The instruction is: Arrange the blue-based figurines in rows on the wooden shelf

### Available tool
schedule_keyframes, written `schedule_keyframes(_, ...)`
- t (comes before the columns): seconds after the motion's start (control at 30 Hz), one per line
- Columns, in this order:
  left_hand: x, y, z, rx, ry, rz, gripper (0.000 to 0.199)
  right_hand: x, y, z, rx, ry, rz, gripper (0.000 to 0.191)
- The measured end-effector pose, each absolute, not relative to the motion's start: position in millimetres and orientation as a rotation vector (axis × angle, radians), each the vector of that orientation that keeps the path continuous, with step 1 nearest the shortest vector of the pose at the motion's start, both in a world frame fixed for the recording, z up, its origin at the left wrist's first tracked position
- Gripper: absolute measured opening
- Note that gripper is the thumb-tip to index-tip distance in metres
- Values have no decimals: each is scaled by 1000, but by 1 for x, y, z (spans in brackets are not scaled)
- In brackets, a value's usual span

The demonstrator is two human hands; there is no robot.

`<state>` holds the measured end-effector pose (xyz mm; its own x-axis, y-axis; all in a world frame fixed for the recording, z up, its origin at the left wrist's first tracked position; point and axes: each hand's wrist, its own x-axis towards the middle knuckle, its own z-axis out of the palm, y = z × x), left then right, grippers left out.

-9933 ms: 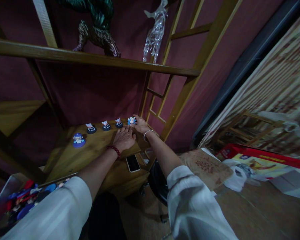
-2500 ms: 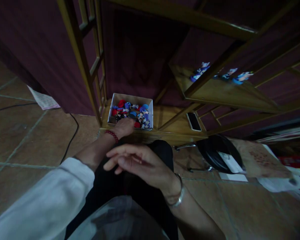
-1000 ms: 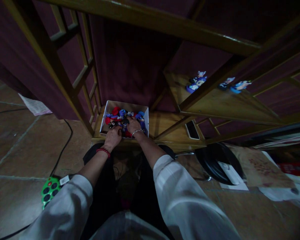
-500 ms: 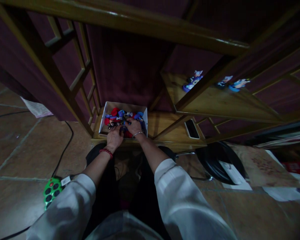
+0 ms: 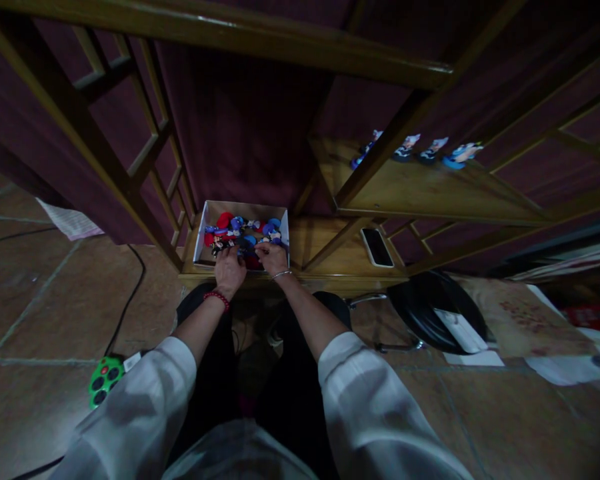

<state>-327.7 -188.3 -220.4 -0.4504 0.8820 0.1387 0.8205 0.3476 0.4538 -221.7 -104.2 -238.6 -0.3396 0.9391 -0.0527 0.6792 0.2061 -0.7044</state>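
A shallow cardboard box with white sides stands on the low wooden shelf, with small red, blue, purple and black figurines jumbled inside. My left hand, with a red bead bracelet on the wrist, reaches over the box's front edge. Its fingers curl around a dark figurine, whose lower part they hide. To the right, my right hand, wearing a thin bangle, is in the box with thumb and fingers pinched together. What lies in that pinch is too small and dark to make out.
Several figurines stand on the raised wooden shelf at the right. A phone lies on the low shelf. Wooden frame bars cross above and beside the box. A black stool and green power strip flank me.
My hands have drawn slightly apart, the right one shifting right, away from the left. The camera view has moved a little, showing more of the raised shelf's figurines.
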Motion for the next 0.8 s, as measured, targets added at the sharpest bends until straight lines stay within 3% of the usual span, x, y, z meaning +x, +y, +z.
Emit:
schedule_keyframes(0.13, -332, -189, -220, 1540, 2408, 777, 38, -230, -102, -232, -1494, -2224, 795, 18)
schedule_keyframes(0.53, -344, -192, -221, 1462, 2328, 888, 36, -252, -94, -232, -1316, -2555, 628, 42)
schedule_keyframes(0.8, -346, -191, -215, 1392, 2335, 803, 35, -259, -91, -224, -1438, -2614, 596, 35)
